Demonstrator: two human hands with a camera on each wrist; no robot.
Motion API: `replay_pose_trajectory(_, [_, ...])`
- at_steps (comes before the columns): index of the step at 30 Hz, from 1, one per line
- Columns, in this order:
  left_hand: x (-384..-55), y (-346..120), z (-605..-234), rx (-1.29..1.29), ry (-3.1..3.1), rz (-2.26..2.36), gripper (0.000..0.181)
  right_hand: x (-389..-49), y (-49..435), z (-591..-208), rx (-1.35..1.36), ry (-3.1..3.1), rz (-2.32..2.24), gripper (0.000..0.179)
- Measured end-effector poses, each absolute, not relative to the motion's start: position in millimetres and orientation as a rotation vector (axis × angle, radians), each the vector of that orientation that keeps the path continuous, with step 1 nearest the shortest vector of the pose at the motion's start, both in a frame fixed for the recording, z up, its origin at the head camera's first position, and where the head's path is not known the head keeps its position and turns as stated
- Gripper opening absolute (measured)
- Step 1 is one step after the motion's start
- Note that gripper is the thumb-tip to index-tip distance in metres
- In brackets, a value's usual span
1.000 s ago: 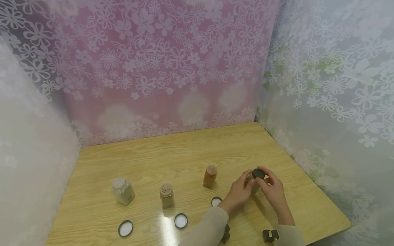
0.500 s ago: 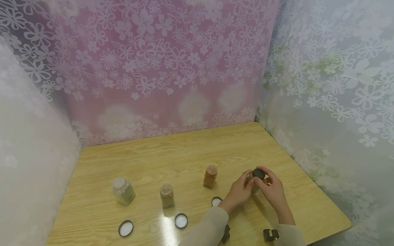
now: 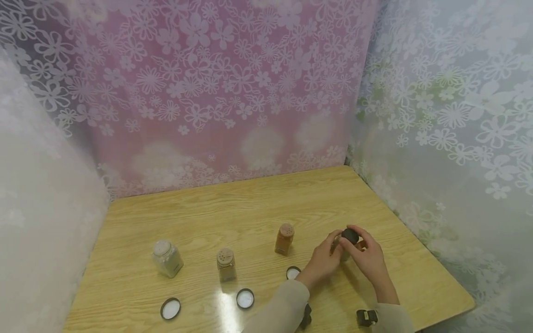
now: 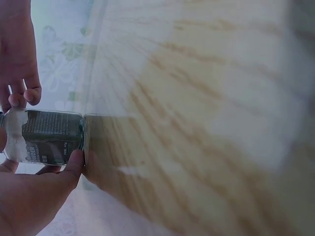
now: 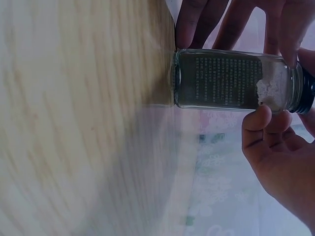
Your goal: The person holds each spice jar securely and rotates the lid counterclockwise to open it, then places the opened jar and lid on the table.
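Note:
A glass spice jar [image 5: 221, 81] with a dark printed label and pale powder inside stands on the table at the right. My left hand [image 3: 322, 259] grips its body, fingertips low by the base in the left wrist view. On top is a black screw lid [image 3: 350, 236], which my right hand [image 3: 368, 259] pinches between thumb and fingers. In the right wrist view, the lid sits at the jar's neck, and some right fingers [image 5: 257, 120] curl beside the glass. Fingers partly hide the jar in the head view.
To the left stand a jar of white contents [image 3: 167, 260], a brownish jar [image 3: 226, 268] and an orange-red jar [image 3: 284, 240], all with perforated shaker tops. Black-rimmed lids [image 3: 170, 308] lie white side up near them, one partly behind the left forearm. Floral curtains [image 3: 225, 92] surround the wooden table [image 3: 200, 208].
My right thumb has slid slightly left along the near side of the lid. My left hand and the jar stay in place.

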State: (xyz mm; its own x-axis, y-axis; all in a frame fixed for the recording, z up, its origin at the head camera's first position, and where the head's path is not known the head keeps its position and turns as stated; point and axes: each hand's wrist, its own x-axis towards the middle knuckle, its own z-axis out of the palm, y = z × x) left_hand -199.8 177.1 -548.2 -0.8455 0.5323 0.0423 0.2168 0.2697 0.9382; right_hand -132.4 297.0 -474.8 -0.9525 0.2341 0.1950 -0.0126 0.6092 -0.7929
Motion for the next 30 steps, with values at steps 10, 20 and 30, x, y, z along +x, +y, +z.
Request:
replay_pose_trajectory(10, [-198, 178, -549, 0.676, 2.255, 1.599, 0.043, -141, 318, -508, -0.119, -2.537, 1.280, 0.049])
replay_pose_trajectory(20, [-198, 177, -550, 0.694, 2.282, 1.597, 0.040, -135, 316, -509, -0.235, -2.480, 1.274, 0.052])
replay_pose_trajectory(30, [-199, 177, -548, 0.709, 2.300, 1.601, 0.038, -126, 318, -509, -0.358, -2.477, 1.176, 0.053])
